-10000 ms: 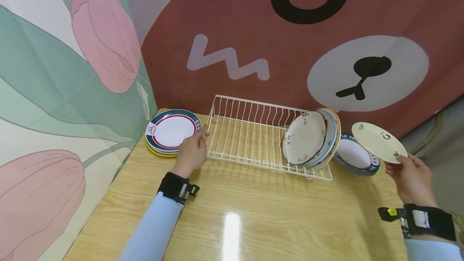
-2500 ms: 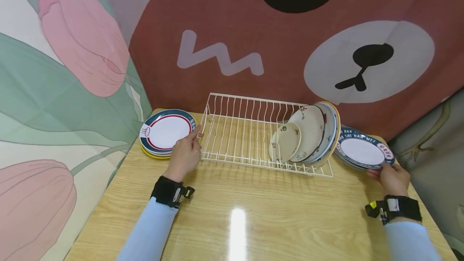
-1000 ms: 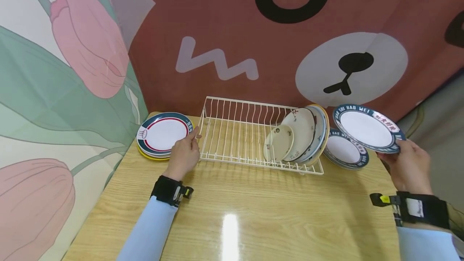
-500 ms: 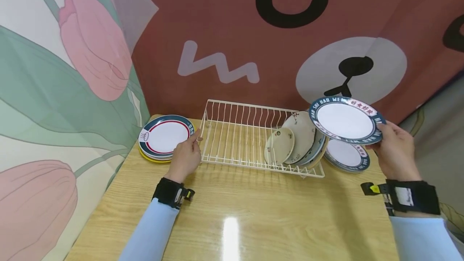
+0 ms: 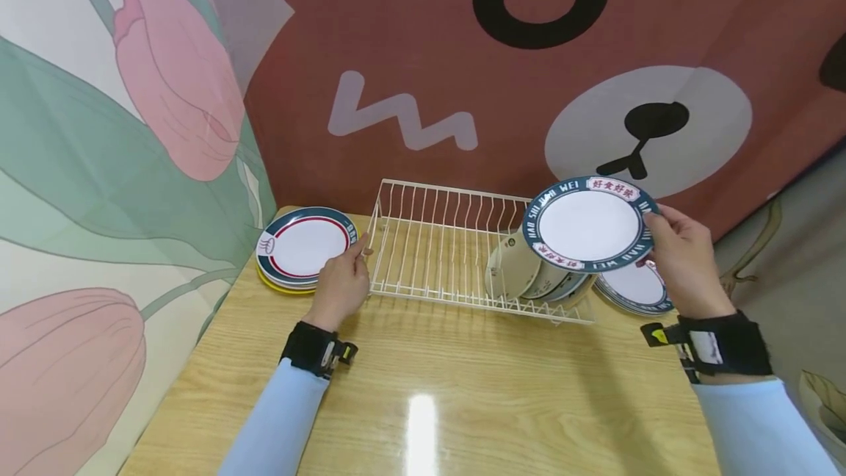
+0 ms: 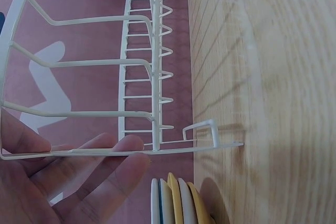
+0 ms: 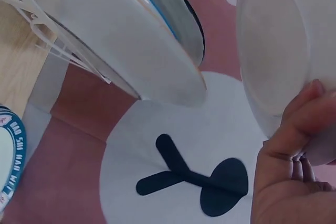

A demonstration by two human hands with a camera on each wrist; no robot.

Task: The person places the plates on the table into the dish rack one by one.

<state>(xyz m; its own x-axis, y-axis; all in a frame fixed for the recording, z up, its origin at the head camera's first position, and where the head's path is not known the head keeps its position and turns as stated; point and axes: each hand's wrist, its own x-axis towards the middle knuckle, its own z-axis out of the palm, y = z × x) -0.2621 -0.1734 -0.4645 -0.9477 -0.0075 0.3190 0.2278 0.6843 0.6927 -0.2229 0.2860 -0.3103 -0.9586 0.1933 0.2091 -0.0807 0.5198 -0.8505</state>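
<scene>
My right hand [image 5: 687,259] grips the right edge of a white plate [image 5: 588,226] with a dark blue lettered rim. The plate is raised over the right end of a white wire dish rack [image 5: 429,255] and hides part of the dishes there. A small cream plate [image 5: 512,270] stands upright in the rack, with larger plates behind it. My left hand [image 5: 340,281] holds the rack's left end; in the left wrist view its fingers [image 6: 128,169] lie around the end wire. The right wrist view shows the pale underside of the held plate [image 7: 278,40] between thumb and fingers.
Left of the rack lies a stack of plates [image 5: 307,244], a blue-and-red-rimmed one on top. Another stack of blue-rimmed plates [image 5: 637,289] lies to the right, partly behind my right hand. A bear-print cloth [image 5: 396,28] hangs close behind the rack.
The small cream plate went into the rack. My right hand then took the blue-rimmed plate from the right stack and carried it left, over the rack. My left hand stayed at the rack's end.
</scene>
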